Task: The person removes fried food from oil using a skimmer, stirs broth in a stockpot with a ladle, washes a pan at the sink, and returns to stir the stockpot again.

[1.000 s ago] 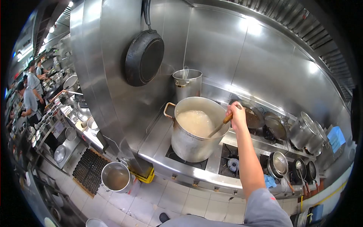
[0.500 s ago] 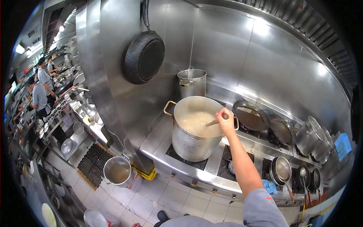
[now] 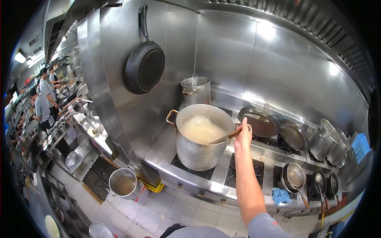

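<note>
My right hand (image 3: pixel 243 137) is closed around the wooden handle of a stirring paddle (image 3: pixel 225 138). The paddle leans over the right side of a large metal stockpot (image 3: pixel 198 152), its lower end dipping into cloudy, pale liquid (image 3: pixel 201 129). Swirls and froth show on the liquid's surface. The pot stands on the front of the stove, and one brass-coloured loop handle (image 3: pixel 171 116) is visible on its left. My forearm reaches in from the bottom right. My left hand cannot be made out.
Behind stands a second pot (image 3: pixel 197 93) with a whisk in it. Dark pans (image 3: pixel 260 122) sit on the back burners. Small pans, a strainer (image 3: pixel 295 176) and a blue cloth (image 3: pixel 281 196) lie to the right. A frying pan (image 3: pixel 145 67) hangs left; a bucket-like pot (image 3: pixel 124 183) stands low.
My right hand has moved slightly right and towards me, swinging the paddle from the middle of the pot to its right rim. The view has shifted a little.
</note>
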Demonstrator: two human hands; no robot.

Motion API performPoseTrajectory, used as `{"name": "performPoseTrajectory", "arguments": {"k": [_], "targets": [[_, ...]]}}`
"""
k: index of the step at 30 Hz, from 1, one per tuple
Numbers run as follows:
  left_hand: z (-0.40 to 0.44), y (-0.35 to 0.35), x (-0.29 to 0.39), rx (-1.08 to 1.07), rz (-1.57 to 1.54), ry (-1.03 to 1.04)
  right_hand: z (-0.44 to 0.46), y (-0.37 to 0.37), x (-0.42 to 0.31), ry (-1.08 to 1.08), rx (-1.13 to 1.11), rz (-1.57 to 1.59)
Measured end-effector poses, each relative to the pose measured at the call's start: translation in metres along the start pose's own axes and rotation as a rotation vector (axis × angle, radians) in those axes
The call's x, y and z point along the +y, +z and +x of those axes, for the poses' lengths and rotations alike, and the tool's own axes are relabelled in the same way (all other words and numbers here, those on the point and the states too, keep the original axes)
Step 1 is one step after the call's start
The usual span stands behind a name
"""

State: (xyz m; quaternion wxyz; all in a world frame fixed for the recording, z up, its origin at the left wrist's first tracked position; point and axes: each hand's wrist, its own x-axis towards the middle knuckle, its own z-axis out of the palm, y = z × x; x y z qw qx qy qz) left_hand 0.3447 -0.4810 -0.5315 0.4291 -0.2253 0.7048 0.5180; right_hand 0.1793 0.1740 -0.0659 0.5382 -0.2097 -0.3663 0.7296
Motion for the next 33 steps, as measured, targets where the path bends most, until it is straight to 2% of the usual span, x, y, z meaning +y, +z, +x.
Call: {"name": "performPoseTrajectory", "arguments": {"k": [3, 5, 10, 12, 18, 22, 28, 33], "targets": [[0.022, -0.011, 0.044, -0.05, 0.076, 0.079, -0.01, 0.001, -0.003, -0.005, 0.119, 0.089], [0.045, -0.019, 0.069, 0.002, 0.036, 0.064, -0.001, -0.014, -0.003, -0.027, 0.167, 0.122], [0.059, -0.031, 0.096, 0.004, 0.075, 0.073, 0.005, -0.044, -0.023, -0.005, 0.333, 0.36], [0.074, -0.043, 0.092, -0.066, 0.178, 0.051, -0.002, -0.06, -0.029, -0.052, 0.281, 0.438], [0.088, -0.077, 0.088, -0.089, 0.276, -0.067, -0.049, -0.083, -0.04, -0.186, 0.234, 0.496], [0.094, -0.092, 0.094, -0.094, 0.332, -0.078, -0.083, -0.102, -0.034, -0.226, 0.028, 0.487], [0.103, -0.093, 0.124, -0.14, 0.329, 0.01, -0.133, -0.118, -0.023, -0.31, -0.118, 0.261], [0.113, -0.085, 0.14, -0.165, 0.397, 0.002, -0.149, -0.106, -0.025, -0.413, -0.319, -0.071]]}}
